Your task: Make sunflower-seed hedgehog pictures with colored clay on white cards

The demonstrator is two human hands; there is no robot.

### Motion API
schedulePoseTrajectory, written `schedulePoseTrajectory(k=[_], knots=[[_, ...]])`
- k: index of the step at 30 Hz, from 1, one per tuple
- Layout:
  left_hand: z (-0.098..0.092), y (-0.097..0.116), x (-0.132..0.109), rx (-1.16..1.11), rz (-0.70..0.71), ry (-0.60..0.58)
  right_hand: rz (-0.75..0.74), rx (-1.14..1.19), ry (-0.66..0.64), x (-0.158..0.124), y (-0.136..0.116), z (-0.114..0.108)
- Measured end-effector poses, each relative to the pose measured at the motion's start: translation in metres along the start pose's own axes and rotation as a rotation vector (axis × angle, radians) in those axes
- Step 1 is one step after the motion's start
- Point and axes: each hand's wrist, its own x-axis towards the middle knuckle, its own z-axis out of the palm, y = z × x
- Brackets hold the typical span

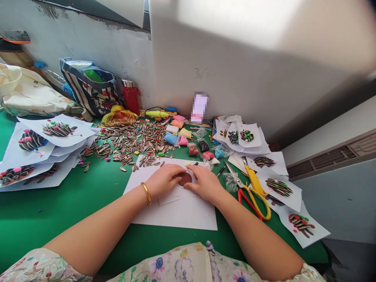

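A flat, round piece of brown clay (185,179) lies on a small white paper (172,199), which rests on a larger white sheet (188,215). My left hand (164,180), with a gold bracelet at the wrist, has its fingers curled against the clay's left edge. From the other side my right hand (207,183) curves thumb and forefinger around the right edge. Both hands partly cover the clay. Just beyond the right fingertips is a dark seed-like piece (196,163). Striped sunflower seeds (132,141) are heaped past my left hand.
Bagged coloured clay (172,138) lies beyond the hands. Scissors (252,196) and a yellow cutter (254,180) are at right. Seed-and-clay pictures are stacked on white papers at left (67,135) and right (279,188). A red flask (131,98) and a striped bag (91,88) stand behind.
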Motion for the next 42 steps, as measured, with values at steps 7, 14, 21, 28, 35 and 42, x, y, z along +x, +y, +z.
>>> schedulePoseTrajectory(k=[7, 14, 21, 28, 35, 42], knots=[[-0.004, 0.006, -0.004, 0.05, 0.051, -0.058, 0.02, 0.154, -0.025, -0.001, 0.01, -0.005], [0.0, 0.005, -0.006, 0.077, 0.075, -0.07, 0.045, 0.092, 0.005, 0.002, 0.012, -0.002], [0.0, 0.004, -0.007, 0.085, 0.081, -0.065, 0.066, 0.18, 0.007, 0.002, 0.016, -0.007], [0.001, 0.003, -0.007, 0.09, 0.079, -0.063, 0.054, 0.021, 0.027, 0.003, 0.011, 0.001], [0.001, 0.003, -0.007, 0.091, 0.056, -0.072, -0.007, 0.117, -0.051, -0.006, 0.017, -0.014], [0.001, 0.004, -0.008, 0.092, 0.063, -0.085, -0.154, -0.064, -0.223, -0.035, 0.003, -0.035]])
